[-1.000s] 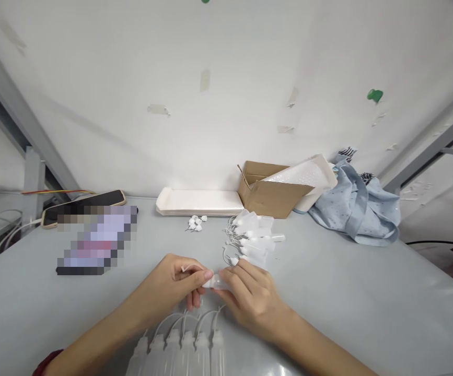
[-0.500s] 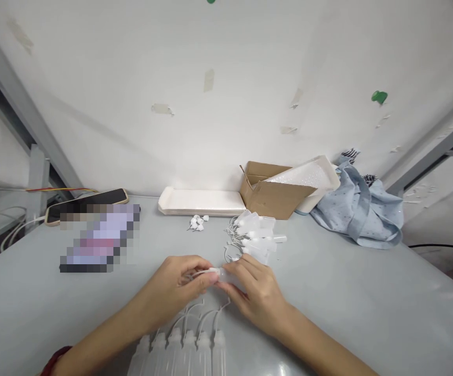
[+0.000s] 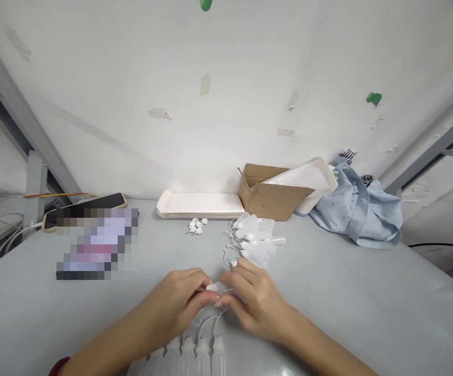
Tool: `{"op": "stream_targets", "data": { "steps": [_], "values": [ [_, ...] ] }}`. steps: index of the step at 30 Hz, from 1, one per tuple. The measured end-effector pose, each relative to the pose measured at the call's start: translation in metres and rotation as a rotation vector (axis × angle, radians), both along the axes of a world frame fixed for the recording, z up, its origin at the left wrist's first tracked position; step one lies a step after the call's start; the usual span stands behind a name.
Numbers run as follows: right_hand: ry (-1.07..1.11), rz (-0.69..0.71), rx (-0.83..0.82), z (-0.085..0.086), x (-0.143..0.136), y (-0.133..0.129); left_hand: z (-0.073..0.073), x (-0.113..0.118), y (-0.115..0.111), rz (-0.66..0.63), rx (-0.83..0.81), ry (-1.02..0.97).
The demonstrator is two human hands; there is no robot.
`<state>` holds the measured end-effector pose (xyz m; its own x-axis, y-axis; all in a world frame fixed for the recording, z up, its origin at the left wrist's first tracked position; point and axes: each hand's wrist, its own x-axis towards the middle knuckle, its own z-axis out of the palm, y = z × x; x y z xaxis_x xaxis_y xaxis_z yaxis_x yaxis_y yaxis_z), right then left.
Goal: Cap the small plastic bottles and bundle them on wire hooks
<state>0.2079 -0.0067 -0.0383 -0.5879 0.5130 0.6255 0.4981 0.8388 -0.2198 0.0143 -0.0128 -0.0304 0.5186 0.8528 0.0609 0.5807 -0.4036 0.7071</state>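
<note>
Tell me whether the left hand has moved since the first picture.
Yes: judged against the box, the left hand has shifted slightly lower in the view.

Here's the small bottle [image 3: 223, 286], see-through body | white cap [image 3: 211, 287] showing at its neck | lying sideways, cap end leftward | body in the right hand [image 3: 255, 297], cap in the left hand [image 3: 189, 297]

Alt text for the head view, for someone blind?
A left hand holds a clear bottle at its white cap, the right hand grips its body, over a table. Nearer is a row of bottles; beyond lie piled bottles, loose caps and a box.
</note>
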Motion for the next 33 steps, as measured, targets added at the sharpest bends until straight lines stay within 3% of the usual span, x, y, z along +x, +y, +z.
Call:
{"op": "stream_targets", "data": {
  "steps": [2, 6, 8, 12, 15, 17, 20, 23, 25, 28, 31, 33],
  "values": [
    [0.047, 0.050, -0.213, 0.002, 0.000, 0.000, 0.000, 0.000, -0.002, -0.036, 0.105, 0.068],
    [0.163, 0.079, -0.615, 0.006, -0.001, 0.000, 0.010, 0.001, -0.003, -0.047, 0.018, 0.038],
    [0.205, 0.049, -0.623, 0.006, -0.001, -0.001, 0.014, 0.000, -0.003, -0.005, -0.122, -0.021],
    [0.210, 0.046, -0.443, 0.005, -0.001, -0.002, 0.017, -0.002, -0.003, -0.032, -0.472, -0.191],
    [0.189, 0.080, -0.366, 0.003, -0.001, -0.002, 0.018, -0.002, -0.005, -0.064, -0.578, -0.278],
    [0.173, 0.086, -0.345, 0.001, -0.002, -0.002, 0.019, -0.002, -0.006, -0.057, -0.487, -0.211],
    [0.169, 0.080, -0.355, 0.001, -0.003, -0.004, 0.016, -0.003, -0.007, -0.084, -0.081, -0.033],
    [0.196, 0.087, -0.551, 0.004, -0.004, -0.005, 0.006, -0.005, -0.007, -0.175, 0.319, 0.056],
    [0.222, 0.083, -0.742, 0.006, -0.004, -0.006, 0.001, -0.007, -0.007, -0.178, 0.466, 0.085],
    [0.236, 0.063, -0.821, 0.006, -0.004, -0.006, 0.003, -0.009, -0.005, -0.165, 0.394, 0.045],
    [0.199, 0.059, -0.572, 0.002, -0.005, -0.006, 0.011, -0.009, -0.002, -0.158, 0.165, 0.001],
    [0.164, 0.058, -0.425, -0.001, -0.005, -0.006, 0.013, -0.007, -0.001, -0.158, 0.113, 0.019]
  ]
}}
